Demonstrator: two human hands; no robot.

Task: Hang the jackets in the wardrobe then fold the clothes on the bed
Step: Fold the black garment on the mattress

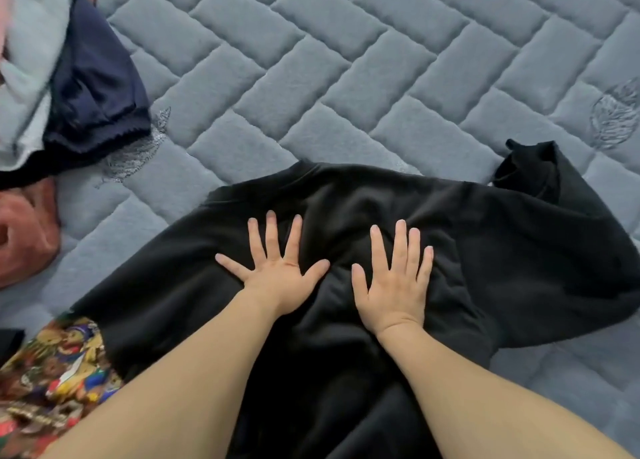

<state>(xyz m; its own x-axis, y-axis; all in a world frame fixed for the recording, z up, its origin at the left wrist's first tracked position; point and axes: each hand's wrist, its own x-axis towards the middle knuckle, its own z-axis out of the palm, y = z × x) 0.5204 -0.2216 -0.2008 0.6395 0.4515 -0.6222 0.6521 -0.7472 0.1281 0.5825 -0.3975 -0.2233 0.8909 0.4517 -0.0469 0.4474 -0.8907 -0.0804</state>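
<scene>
A black garment (502, 251) lies spread across the near part of the grey quilted bed (346, 78), with a bunched sleeve sticking up at its far right. My left hand (277, 278) lies flat on the cloth with its fingers spread wide. My right hand (394, 285) presses flat on the garment just beside it, fingers straight. Neither hand grips any fabric.
A heap of clothes sits at the left edge: a navy garment (97, 88), a light grey-blue one (31, 60) and a reddish-orange one (24, 237). A colourful patterned cloth (52, 382) lies at the lower left, next to my left forearm.
</scene>
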